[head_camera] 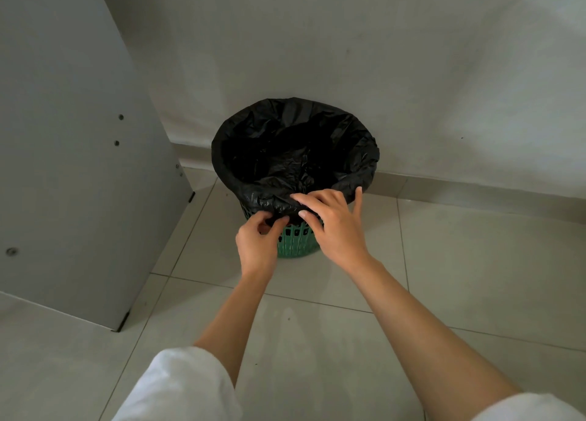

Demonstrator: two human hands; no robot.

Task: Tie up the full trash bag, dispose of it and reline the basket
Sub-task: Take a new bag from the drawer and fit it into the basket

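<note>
As one bag (295, 154) lines one basket (296, 241), left hand (258, 243) seemingly pinches it.

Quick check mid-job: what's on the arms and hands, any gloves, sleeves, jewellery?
No gloves: left hand and right hand are bare, no ring or watch showing. Forearms are uncovered. The left sleeve and right sleeve are plain white cloth, pushed up near the elbows.

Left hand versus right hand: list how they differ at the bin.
The left hand curls, pinching the edge of the black bag below the rim; the right hand lies spread on the rim, fingers straight. The left sits lower, against the green basket. Both touch the bag's near side.
</note>
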